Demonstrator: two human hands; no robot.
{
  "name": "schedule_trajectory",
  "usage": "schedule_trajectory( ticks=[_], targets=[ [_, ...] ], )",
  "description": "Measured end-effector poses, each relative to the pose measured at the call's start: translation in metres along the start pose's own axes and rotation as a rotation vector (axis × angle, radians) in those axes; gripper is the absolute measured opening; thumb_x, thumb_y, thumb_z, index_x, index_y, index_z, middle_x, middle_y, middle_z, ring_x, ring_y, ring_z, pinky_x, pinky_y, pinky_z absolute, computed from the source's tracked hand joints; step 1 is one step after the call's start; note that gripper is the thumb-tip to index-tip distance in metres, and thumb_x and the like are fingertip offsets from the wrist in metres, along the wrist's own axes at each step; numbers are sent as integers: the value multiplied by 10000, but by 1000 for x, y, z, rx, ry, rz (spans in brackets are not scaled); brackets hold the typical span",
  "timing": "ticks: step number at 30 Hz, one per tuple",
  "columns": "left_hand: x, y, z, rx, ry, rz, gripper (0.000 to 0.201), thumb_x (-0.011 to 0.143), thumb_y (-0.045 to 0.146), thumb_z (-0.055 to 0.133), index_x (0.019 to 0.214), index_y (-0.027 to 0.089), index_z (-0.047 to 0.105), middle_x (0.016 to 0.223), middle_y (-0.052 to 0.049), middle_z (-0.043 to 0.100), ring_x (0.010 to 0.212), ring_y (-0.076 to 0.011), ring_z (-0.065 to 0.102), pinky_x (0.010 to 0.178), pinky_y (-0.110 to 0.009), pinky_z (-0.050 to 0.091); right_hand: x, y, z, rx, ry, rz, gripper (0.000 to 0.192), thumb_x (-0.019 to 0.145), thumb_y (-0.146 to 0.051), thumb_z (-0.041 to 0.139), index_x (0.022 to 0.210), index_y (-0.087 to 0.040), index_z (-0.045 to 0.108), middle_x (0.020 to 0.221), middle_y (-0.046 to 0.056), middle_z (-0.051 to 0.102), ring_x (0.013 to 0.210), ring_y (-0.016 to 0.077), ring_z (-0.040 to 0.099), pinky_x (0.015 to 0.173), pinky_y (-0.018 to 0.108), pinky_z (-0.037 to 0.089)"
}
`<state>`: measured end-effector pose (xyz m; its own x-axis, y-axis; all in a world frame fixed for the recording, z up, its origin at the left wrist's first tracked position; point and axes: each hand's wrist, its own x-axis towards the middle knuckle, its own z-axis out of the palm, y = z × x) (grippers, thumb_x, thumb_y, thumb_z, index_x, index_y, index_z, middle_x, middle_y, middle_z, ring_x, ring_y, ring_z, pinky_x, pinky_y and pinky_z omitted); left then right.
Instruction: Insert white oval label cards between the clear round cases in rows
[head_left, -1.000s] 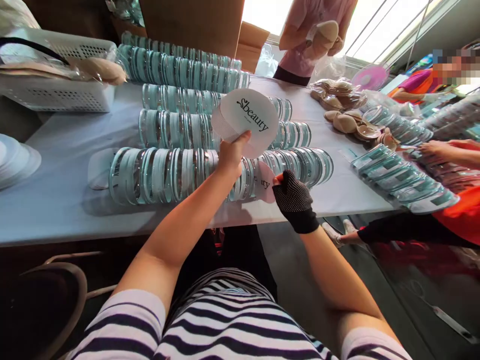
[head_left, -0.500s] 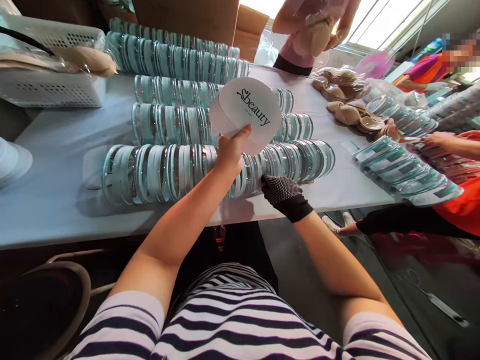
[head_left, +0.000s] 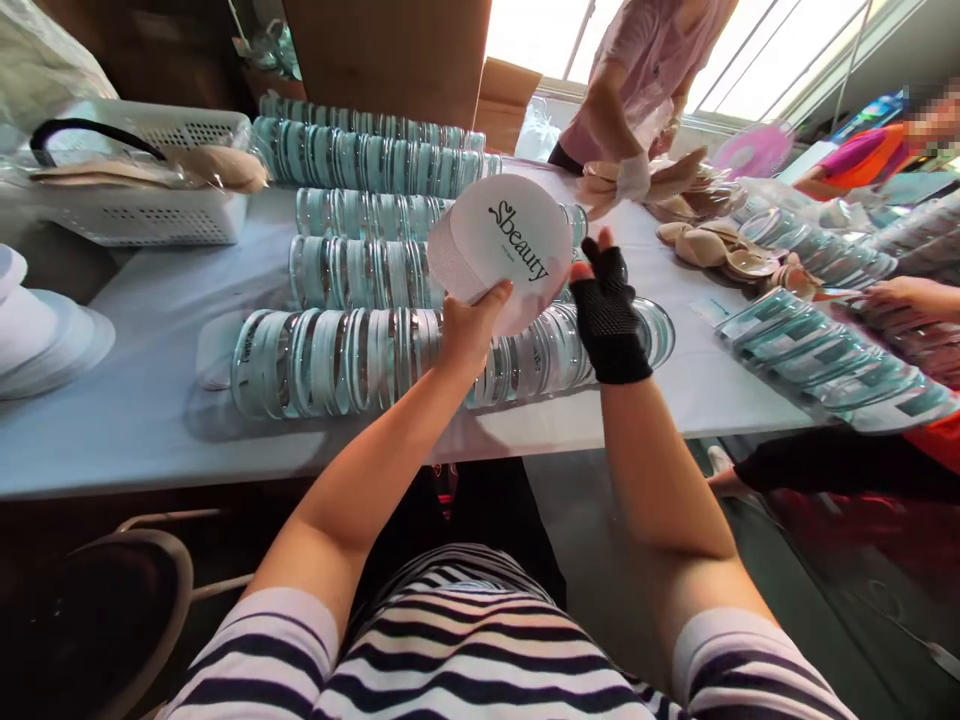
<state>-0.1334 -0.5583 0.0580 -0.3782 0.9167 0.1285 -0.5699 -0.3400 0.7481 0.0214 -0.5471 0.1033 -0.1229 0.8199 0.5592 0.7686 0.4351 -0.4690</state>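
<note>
My left hand holds up a stack of round white cards printed "beauty", thumb on the front. My right hand, in a black dotted fingerless glove, is raised beside the stack's right edge with its fingertips at the top card. Below both hands lies the nearest row of clear round cases with pale blue inserts, standing on edge on the table.
More rows of round cases lie behind. A white basket stands back left, white discs at the left edge. A person in pink handles beige pads at the far side; another person's arm reaches in from the right.
My right hand slid a card into the nearest row of cases, then rose to the right edge of the card stack. The left hand kept the stack up.
</note>
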Motion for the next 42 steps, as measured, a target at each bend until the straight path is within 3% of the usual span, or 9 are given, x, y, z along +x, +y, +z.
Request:
schedule_trajectory(
  ticks=[3, 6, 9, 13, 17, 20, 28, 35, 42],
  targets=[
    [-8, 7, -8, 70, 14, -5, 322, 656, 314, 843, 933, 189, 737, 1001, -44, 763, 1113, -246, 673, 1022, -382, 522, -7, -23, 7, -94, 46, -110, 578, 960, -402, 357, 1488, -165, 367, 1532, 144, 405, 1399, 231, 417, 1093, 449, 422],
    [-13, 12, -14, 108, 42, -54, 274, 665, 292, 828, 909, 205, 740, 942, -33, 766, 1068, -256, 691, 994, -398, 538, -22, -45, 17, -164, 65, -182, 541, 960, -420, 343, 1432, -182, 458, 1493, 141, 444, 1384, 280, 423, 1059, 486, 438],
    [-15, 17, -14, 72, -5, -51, 222, 673, 274, 819, 867, 200, 739, 909, -28, 761, 1061, -257, 695, 998, -417, 538, -25, -54, 17, -233, 31, -41, 538, 975, -389, 271, 1388, -132, 501, 1309, 195, 577, 1225, 311, 556, 940, 484, 501],
    [-3, 27, -14, -29, -25, -34, 231, 679, 199, 810, 895, 182, 732, 950, -37, 760, 1072, -240, 691, 1029, -433, 520, -53, -49, -21, -403, 170, 179, 578, 963, -450, 310, 1376, -101, 515, 1186, 225, 629, 1101, 341, 620, 834, 460, 516],
    [17, 31, -20, -97, 44, -103, 383, 679, 190, 822, 1046, 202, 715, 1096, -58, 747, 1193, -261, 635, 1047, -437, 501, -123, -53, -55, -494, -164, 182, 532, 923, -494, 409, 1309, -172, 584, 851, 143, 704, 733, 288, 669, 586, 341, 468],
    [24, 29, -24, -145, 69, -149, 535, 670, 220, 848, 1178, 236, 681, 1232, -73, 704, 1278, -276, 576, 1074, -439, 475, -153, -63, -46, -568, -386, 205, 484, 948, -439, 364, 1287, -184, 597, 751, 113, 699, 583, 240, 621, 505, 294, 381],
    [20, 26, -27, -164, 104, -138, 566, 697, 236, 827, 1234, 260, 649, 1282, -61, 681, 1242, -234, 605, 1060, -399, 481, -92, -73, 40, -520, -449, 170, 433, 951, -370, 385, 1312, -163, 502, 884, 116, 718, 723, 237, 663, 611, 292, 407],
    [23, 27, -27, -205, 137, -202, 520, 728, 139, 760, 1230, 217, 650, 1168, -67, 731, 1170, -220, 647, 1013, -381, 517, -100, -48, 31, -305, -353, 118, 282, 930, -361, 389, 974, -161, 584, 829, 93, 690, 755, 209, 648, 647, 275, 398],
    [24, 27, -30, -176, 111, -199, 495, 719, 205, 802, 1196, 239, 671, 1179, -46, 725, 1241, -242, 602, 1049, -407, 500, -93, -52, 56, -423, -471, 117, 244, 928, -252, 407, 990, -161, 625, 854, 98, 714, 747, 192, 660, 632, 262, 375]
  ],
)
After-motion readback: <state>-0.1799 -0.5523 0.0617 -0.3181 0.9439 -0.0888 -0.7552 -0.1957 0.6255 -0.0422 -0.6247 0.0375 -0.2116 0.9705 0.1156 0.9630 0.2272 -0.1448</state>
